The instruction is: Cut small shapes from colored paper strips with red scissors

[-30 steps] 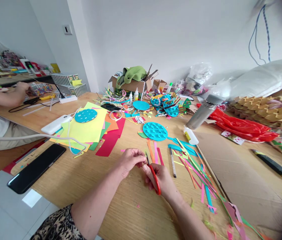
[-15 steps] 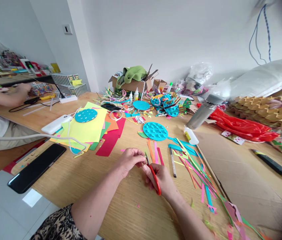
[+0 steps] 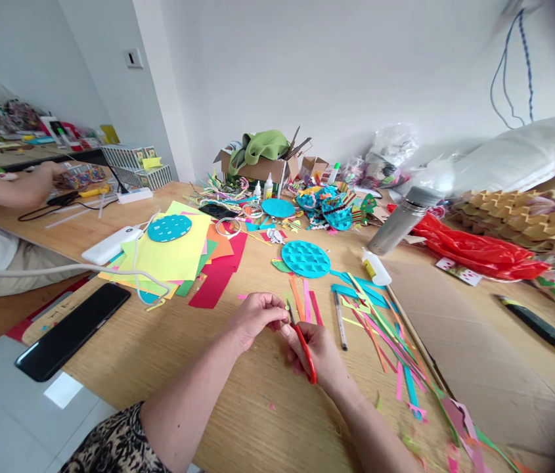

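Note:
Red-handled scissors (image 3: 305, 351) are gripped in my right hand (image 3: 319, 355), their dark blades pointing up and away. My left hand (image 3: 262, 318) is closed in a pinch right beside the blades; what its fingertips hold is too small to make out. The two hands nearly touch above the wooden table (image 3: 238, 401). Just beyond them lie orange, pink and red paper strips (image 3: 307, 301). Farther off is a blue paper disc (image 3: 305, 259) with a woven-looking surface. A pen (image 3: 340, 320) lies to the right of the scissors.
Coloured paper sheets (image 3: 169, 253) and a black phone (image 3: 73, 332) lie left. A glue bottle (image 3: 376, 267), steel flask (image 3: 402, 220), cardboard sheet (image 3: 469, 328) and cutter knife (image 3: 543, 326) are right. Tangled paper strips (image 3: 395, 341) spread beside the cardboard. A co-worker's arm (image 3: 11, 187) reaches in from the left.
My hands and the scissors stay almost in the same place. At far left, the co-worker's arm and hand have shifted slightly.

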The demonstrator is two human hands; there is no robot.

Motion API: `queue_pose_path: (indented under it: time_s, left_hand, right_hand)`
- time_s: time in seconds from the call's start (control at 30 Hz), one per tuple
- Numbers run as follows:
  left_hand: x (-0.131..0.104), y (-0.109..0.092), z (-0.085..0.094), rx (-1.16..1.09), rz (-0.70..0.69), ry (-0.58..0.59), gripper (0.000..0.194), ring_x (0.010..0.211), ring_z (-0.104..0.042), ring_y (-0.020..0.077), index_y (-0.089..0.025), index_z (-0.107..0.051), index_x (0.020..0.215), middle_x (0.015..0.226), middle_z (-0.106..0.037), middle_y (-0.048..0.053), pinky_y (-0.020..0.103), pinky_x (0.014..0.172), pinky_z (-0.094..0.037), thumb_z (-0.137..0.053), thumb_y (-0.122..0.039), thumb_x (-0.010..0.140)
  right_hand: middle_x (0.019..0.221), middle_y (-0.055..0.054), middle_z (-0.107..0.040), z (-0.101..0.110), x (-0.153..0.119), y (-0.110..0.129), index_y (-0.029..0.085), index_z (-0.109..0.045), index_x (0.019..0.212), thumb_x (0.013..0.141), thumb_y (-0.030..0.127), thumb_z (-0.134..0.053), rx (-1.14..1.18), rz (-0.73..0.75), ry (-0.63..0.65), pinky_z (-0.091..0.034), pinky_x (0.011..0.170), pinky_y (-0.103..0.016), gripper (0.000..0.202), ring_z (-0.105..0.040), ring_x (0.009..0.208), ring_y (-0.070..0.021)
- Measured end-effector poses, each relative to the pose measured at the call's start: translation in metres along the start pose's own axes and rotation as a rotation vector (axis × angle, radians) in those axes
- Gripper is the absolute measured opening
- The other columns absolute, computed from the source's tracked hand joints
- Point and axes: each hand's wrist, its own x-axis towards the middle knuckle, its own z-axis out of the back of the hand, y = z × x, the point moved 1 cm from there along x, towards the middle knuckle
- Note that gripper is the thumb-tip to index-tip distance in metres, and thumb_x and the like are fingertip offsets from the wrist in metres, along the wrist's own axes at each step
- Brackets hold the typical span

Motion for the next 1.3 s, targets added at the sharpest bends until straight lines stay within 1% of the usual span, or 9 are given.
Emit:
queue_pose_path:
  time_s: [0.2, 0.33, 0.43, 0.73, 1.0, 1.2, 1.3]
  left_hand:
    - [0.0004, 0.0001, 0.0002, -0.001, -0.008, -0.009, 0.016, 0.055, -0.053, 0.0096, -0.013, -0.06, 0.066, 0.061, -0.063, 0.002, 0.023, 0.056, -0.039, -0.069, -0.025, 0.06]
    - [0.0007, 0.0006, 0.0003, 0.003, 0.0, -0.001, 0.018, 0.055, -0.053, 0.0095, -0.013, -0.06, 0.067, 0.061, -0.063, 0.002, 0.023, 0.056, -0.039, -0.072, -0.024, 0.057]
    - [0.0006, 0.0009, -0.0002, 0.003, -0.007, -0.003, 0.021, 0.054, -0.053, 0.0097, -0.013, -0.06, 0.067, 0.061, -0.063, 0.002, 0.023, 0.056, -0.039, -0.074, -0.027, 0.057]
    - [0.0032, 0.0017, 0.0017, 0.002, -0.032, -0.013, 0.017, 0.052, -0.05, 0.0076, -0.013, -0.061, 0.067, 0.061, -0.062, 0.001, 0.022, 0.054, -0.039, -0.069, -0.026, 0.06]
    - [0.0019, 0.0009, 0.001, -0.013, -0.016, -0.033, 0.018, 0.05, -0.049, 0.0071, -0.013, -0.061, 0.068, 0.06, -0.062, 0.001, 0.021, 0.053, -0.038, -0.069, -0.025, 0.059]
    - [0.0029, 0.0021, 0.0013, -0.006, -0.008, -0.009, 0.017, 0.052, -0.05, 0.0075, -0.013, -0.059, 0.067, 0.061, -0.063, 0.001, 0.022, 0.055, -0.039, -0.07, -0.024, 0.059]
    - [0.0032, 0.0027, 0.0013, -0.006, -0.014, 0.006, 0.017, 0.052, -0.051, 0.008, -0.013, -0.059, 0.067, 0.061, -0.062, 0.001, 0.022, 0.055, -0.038, -0.069, -0.024, 0.059]
  right_hand:
    - [0.043, 0.002, -0.053, -0.0005, -0.0005, 0.0009, 0.018, -0.046, 0.057, 0.071, 0.064, -0.061, 0.014, 0.001, 0.001, -0.027, 0.033, -0.019, 0.05, -0.047, 0.032, -0.0094]
    - [0.043, 0.002, -0.053, -0.0004, -0.0002, 0.0015, 0.018, -0.045, 0.057, 0.071, 0.063, -0.062, 0.007, -0.007, -0.012, -0.027, 0.033, -0.019, 0.05, -0.047, 0.032, -0.0096]
    - [0.043, 0.002, -0.053, -0.0006, 0.0001, 0.0003, 0.018, -0.046, 0.057, 0.072, 0.062, -0.062, 0.006, -0.004, -0.016, -0.027, 0.033, -0.019, 0.049, -0.047, 0.032, -0.0093]
    - [0.042, 0.002, -0.052, -0.0017, 0.001, -0.0006, 0.018, -0.045, 0.057, 0.072, 0.062, -0.062, 0.007, 0.001, -0.017, -0.028, 0.033, -0.018, 0.049, -0.047, 0.032, -0.0092]
    - [0.043, 0.002, -0.052, -0.0011, -0.0002, -0.001, 0.018, -0.045, 0.057, 0.072, 0.064, -0.06, 0.012, -0.008, -0.018, -0.028, 0.032, -0.018, 0.05, -0.047, 0.032, -0.0088]
    - [0.043, 0.003, -0.052, -0.0018, -0.0001, -0.0014, 0.018, -0.045, 0.058, 0.071, 0.062, -0.063, 0.024, -0.02, -0.02, -0.028, 0.032, -0.018, 0.049, -0.047, 0.032, -0.0087]
    - [0.044, 0.003, -0.053, -0.0018, 0.0004, -0.0009, 0.018, -0.046, 0.059, 0.074, 0.062, -0.06, 0.022, -0.006, -0.012, -0.028, 0.033, -0.017, 0.049, -0.048, 0.033, -0.0086]
